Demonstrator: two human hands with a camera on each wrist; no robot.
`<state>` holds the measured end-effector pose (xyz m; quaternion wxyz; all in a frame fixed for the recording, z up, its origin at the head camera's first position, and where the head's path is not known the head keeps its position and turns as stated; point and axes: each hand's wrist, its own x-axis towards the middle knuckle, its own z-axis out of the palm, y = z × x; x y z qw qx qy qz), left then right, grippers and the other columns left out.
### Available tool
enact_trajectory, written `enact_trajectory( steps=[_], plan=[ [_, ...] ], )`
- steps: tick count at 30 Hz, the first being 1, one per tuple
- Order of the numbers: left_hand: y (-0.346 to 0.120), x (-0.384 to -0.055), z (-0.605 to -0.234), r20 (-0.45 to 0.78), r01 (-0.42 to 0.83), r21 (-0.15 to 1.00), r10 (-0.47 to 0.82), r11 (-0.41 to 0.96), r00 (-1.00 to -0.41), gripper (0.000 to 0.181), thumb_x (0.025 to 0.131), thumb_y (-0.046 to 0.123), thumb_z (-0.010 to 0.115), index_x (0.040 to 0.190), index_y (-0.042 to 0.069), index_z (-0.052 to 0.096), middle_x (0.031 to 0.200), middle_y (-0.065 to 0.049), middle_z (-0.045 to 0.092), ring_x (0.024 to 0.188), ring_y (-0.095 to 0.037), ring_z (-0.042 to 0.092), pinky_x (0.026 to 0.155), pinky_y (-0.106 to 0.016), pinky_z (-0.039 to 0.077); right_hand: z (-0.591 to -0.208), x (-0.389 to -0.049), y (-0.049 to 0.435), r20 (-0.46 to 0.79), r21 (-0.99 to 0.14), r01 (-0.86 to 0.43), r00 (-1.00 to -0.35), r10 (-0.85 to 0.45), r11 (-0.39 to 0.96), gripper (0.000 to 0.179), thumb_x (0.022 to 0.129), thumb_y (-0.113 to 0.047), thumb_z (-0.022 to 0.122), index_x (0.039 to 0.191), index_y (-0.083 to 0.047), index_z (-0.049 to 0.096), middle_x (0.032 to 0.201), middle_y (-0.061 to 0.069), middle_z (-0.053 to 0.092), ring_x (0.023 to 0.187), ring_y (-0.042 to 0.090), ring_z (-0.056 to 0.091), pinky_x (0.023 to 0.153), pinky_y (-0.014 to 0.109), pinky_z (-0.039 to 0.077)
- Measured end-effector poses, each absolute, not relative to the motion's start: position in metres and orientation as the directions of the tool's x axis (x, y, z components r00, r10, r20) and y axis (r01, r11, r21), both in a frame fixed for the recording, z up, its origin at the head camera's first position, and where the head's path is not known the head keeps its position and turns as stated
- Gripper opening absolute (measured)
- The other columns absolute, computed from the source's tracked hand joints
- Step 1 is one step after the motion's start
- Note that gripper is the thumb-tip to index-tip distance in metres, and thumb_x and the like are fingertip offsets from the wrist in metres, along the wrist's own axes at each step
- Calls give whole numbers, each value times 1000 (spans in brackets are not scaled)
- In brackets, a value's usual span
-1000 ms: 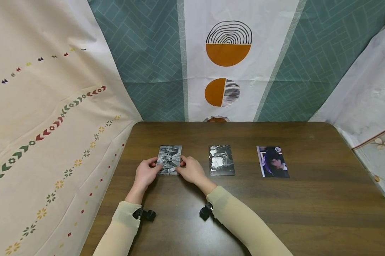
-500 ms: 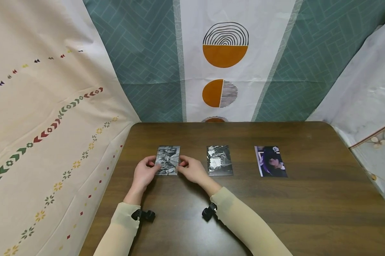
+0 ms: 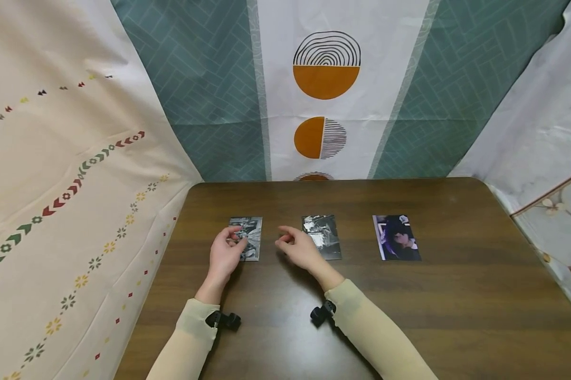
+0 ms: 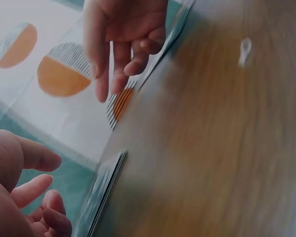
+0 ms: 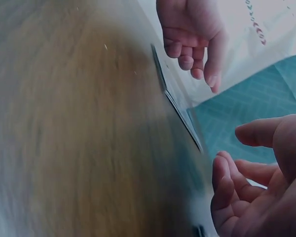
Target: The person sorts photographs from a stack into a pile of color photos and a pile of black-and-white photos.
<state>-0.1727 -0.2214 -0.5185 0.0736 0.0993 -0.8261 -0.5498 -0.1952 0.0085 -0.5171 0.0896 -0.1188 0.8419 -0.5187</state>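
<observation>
A black-and-white photo card [image 3: 253, 247] lies at the left of the row. My left hand [image 3: 224, 256] hovers over its left part, hiding some of it. In the left wrist view that hand [image 4: 12, 185] has loosely bent fingers and a gap between thumb and fingers, with several stacked card edges [image 4: 104, 192] beside it. My right hand [image 3: 303, 252] is in the air between the left card and a second black-and-white photo card [image 3: 329, 237], overlapping the latter's lower left. Nothing is between its fingers in the right wrist view [image 5: 261, 182]. A purple-toned photo card [image 3: 396, 237] lies farther right.
All the cards lie flat on a brown wooden table [image 3: 456, 295]. Behind it hangs a teal and white patterned cloth [image 3: 219, 95], with a cream cloth [image 3: 76, 211] at the left and a white one [image 3: 542, 126] at the right. Each wrist wears a small black camera [image 3: 228, 321].
Both hands have let go of the left card's sides. My right hand has moved right, away from it; my left hand has shifted right over it. The cards stay on the table.
</observation>
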Motion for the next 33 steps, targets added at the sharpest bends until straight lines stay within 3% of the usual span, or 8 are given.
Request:
enact_trajectory(
  steps=[6, 13, 19, 26, 33],
  plan=[
    [-196, -173, -518, 36, -39, 932, -201, 361, -979, 40, 94, 8, 77, 132, 1, 71, 106, -14, 59, 73, -14, 51, 64, -24, 43, -510, -193, 31, -29, -896, -87, -967, -253, 435, 47, 102, -19, 71, 145, -3, 64, 109, 7, 75, 91, 17, 69, 79, 35, 55],
    [-166, -174, -518, 60, 6, 925, -131, 381, -990, 38, 94, 8, 77, 131, 1, 71, 105, -13, 62, 77, -16, 51, 70, -28, 43, -506, -191, 63, -31, -884, -65, -980, -197, 462, 43, 102, -22, 70, 143, -6, 67, 111, 6, 77, 104, 23, 71, 90, 42, 55],
    [-141, -177, -520, 72, 41, 929, -70, 368, -995, 37, 92, 7, 78, 128, 1, 72, 99, -9, 64, 75, -14, 53, 69, -26, 44, -505, -193, 89, -33, -887, -38, -989, -145, 461, 43, 103, -21, 70, 142, -5, 67, 114, 11, 76, 108, 28, 69, 92, 45, 53],
    [-114, -181, -525, 19, 14, 923, -9, 384, -1000, 37, 91, 5, 77, 126, 0, 71, 91, -4, 63, 72, -11, 56, 69, -27, 46, -510, -196, 117, -51, -875, -8, -993, -109, 484, 42, 104, -20, 69, 141, -3, 66, 119, 16, 75, 111, 32, 67, 93, 48, 52],
    [-102, -179, -531, -54, -41, 912, 21, 409, -998, 37, 87, 6, 75, 123, 1, 71, 80, 0, 62, 59, -10, 60, 63, -27, 51, -516, -192, 139, -73, -843, 7, -992, -102, 538, 44, 102, -22, 73, 141, -3, 66, 117, 14, 73, 104, 30, 67, 84, 39, 54]
  ],
)
